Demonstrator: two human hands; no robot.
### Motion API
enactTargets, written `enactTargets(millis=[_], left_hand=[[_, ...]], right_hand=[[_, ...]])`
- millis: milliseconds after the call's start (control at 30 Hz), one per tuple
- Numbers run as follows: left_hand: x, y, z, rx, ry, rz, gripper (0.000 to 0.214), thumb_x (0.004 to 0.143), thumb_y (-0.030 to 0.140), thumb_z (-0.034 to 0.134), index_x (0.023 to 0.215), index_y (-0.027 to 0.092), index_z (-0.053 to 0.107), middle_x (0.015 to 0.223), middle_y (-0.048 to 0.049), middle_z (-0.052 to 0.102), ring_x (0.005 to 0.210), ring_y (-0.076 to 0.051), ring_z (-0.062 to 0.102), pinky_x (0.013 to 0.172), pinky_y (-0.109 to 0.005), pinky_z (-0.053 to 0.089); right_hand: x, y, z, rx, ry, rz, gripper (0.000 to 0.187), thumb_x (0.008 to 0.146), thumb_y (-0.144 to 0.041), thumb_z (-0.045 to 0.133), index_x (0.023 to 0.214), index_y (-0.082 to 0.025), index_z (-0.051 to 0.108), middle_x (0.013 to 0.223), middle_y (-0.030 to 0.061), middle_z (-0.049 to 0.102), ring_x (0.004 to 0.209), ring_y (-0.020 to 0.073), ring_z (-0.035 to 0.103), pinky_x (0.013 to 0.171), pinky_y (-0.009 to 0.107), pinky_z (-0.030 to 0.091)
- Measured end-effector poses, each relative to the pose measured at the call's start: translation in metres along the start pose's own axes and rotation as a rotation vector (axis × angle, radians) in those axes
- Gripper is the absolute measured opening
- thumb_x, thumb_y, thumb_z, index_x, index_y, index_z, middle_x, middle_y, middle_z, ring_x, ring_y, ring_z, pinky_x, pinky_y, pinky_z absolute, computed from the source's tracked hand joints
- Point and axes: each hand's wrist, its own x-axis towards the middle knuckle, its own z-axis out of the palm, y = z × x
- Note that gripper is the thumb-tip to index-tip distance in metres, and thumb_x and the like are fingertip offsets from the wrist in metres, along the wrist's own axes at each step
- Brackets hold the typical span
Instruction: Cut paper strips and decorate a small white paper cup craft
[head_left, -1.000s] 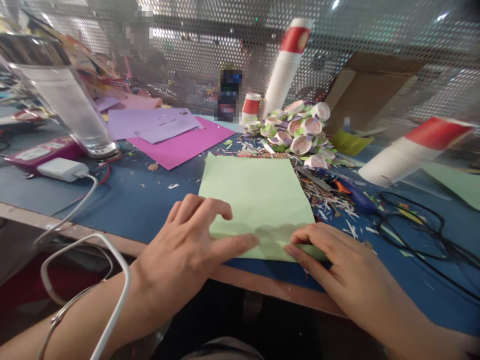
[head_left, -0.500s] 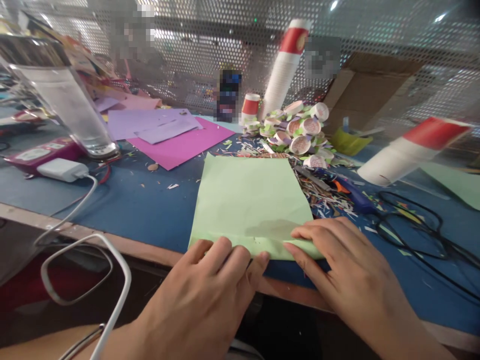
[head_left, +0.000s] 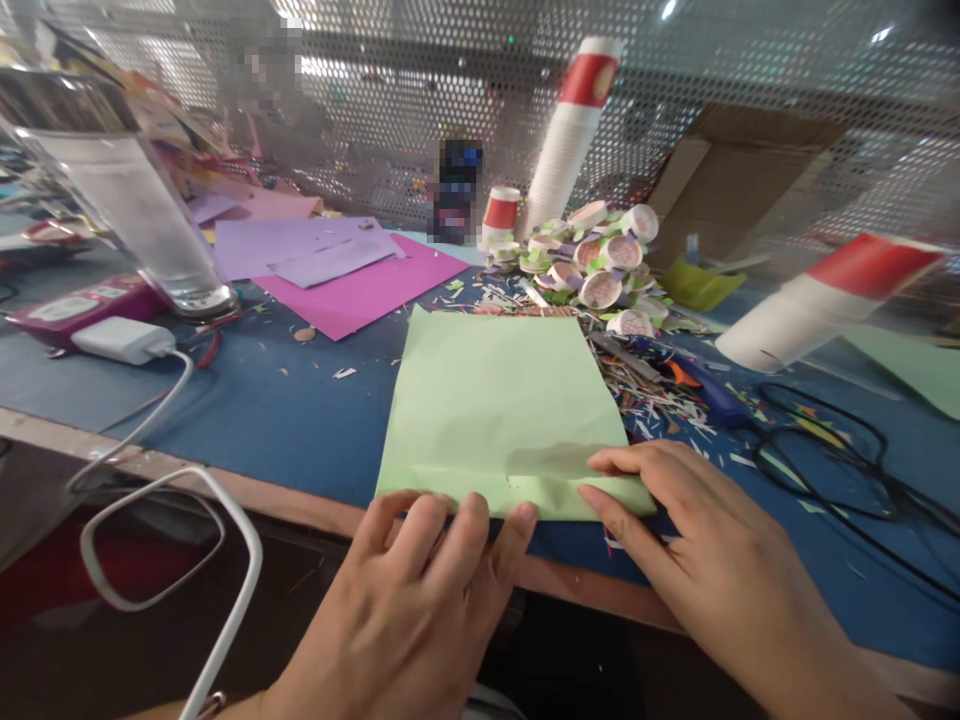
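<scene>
A light green sheet of paper lies on the blue table mat, its near edge folded over into a narrow strip. My left hand rests at that near edge, fingers stretched flat with the tips pressing on the fold. My right hand lies at the sheet's near right corner, fingers flat on the fold too. Neither hand grips anything.
A tall glass and a white charger with cable stand at the left. Pink and purple paper sheets lie behind. Stacks of red-and-white paper cups, cut paper bits, black cables and a perforated screen are beyond.
My left hand slid from on top of the sheet's left part down to the near folded edge. The right hand stayed at the near right corner.
</scene>
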Motion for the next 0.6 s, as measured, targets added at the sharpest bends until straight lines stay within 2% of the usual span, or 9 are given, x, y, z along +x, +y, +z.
enactTargets(millis=[100,233,400,600], left_hand=[[0.002,0.002,0.0,0.001,0.006,-0.009,0.071,0.094,0.013,0.047,0.162,0.031,0.038,0.123,-0.0071,0.063,0.101,-0.024,0.052,0.092,-0.043,0.047],[0.007,0.004,-0.002,0.017,-0.032,-0.028,0.072,0.093,0.011,0.049,0.162,0.032,0.039,0.121,-0.0069,0.064,0.096,-0.024,0.052,0.089,-0.044,0.047],[0.008,0.005,0.0,0.007,-0.018,-0.041,0.068,0.096,0.017,0.052,0.161,0.034,0.04,0.125,-0.007,0.063,0.1,-0.024,0.051,0.091,-0.044,0.047],[0.009,0.005,-0.001,-0.004,-0.039,-0.043,0.067,0.095,0.018,0.054,0.16,0.034,0.042,0.122,-0.0083,0.064,0.099,-0.024,0.053,0.09,-0.044,0.048]], right_hand=[[-0.001,0.001,0.002,-0.012,0.014,-0.003,0.011,0.106,-0.031,0.057,0.112,-0.021,0.059,0.1,0.0056,0.068,0.094,0.0219,0.069,0.084,0.035,0.05],[-0.002,0.001,0.0,-0.037,0.026,-0.006,0.015,0.106,-0.031,0.058,0.114,-0.019,0.06,0.104,0.0091,0.067,0.1,0.0248,0.066,0.089,0.039,0.049],[-0.008,-0.017,-0.007,-0.164,0.124,-0.116,0.018,0.099,-0.018,0.066,0.117,-0.013,0.063,0.112,0.0174,0.068,0.104,0.0299,0.063,0.094,0.047,0.047],[-0.029,-0.037,-0.002,-0.157,0.032,-0.166,0.039,0.095,-0.016,0.071,0.134,-0.014,0.065,0.119,0.0146,0.076,0.108,0.0304,0.066,0.094,0.047,0.05]])
